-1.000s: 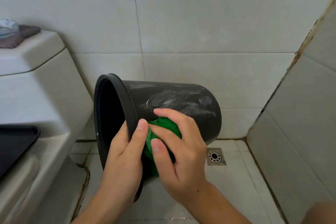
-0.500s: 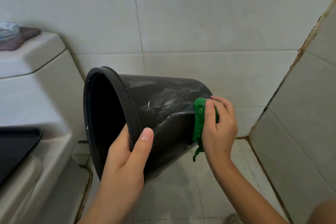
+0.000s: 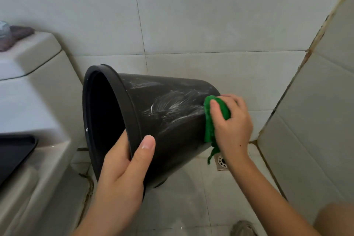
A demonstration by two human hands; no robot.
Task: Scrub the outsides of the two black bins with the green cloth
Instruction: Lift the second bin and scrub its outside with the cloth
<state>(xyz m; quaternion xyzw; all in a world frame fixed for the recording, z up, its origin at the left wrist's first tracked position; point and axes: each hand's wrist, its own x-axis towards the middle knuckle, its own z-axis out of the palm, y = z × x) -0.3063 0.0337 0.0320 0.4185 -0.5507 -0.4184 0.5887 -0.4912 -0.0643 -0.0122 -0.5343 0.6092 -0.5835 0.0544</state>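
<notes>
I see the left hand (image 3: 122, 170) gripping the black bin (image 3: 168, 130) at its rim, thumb curled over the outside, holding it tipped on its side above the floor, mouth facing left. At the bin's right end, the right hand (image 3: 232, 124) curls around the green cloth (image 3: 209, 120), pressing it against the soapy wall near the base, floor drain (image 3: 222, 162) just below.
</notes>
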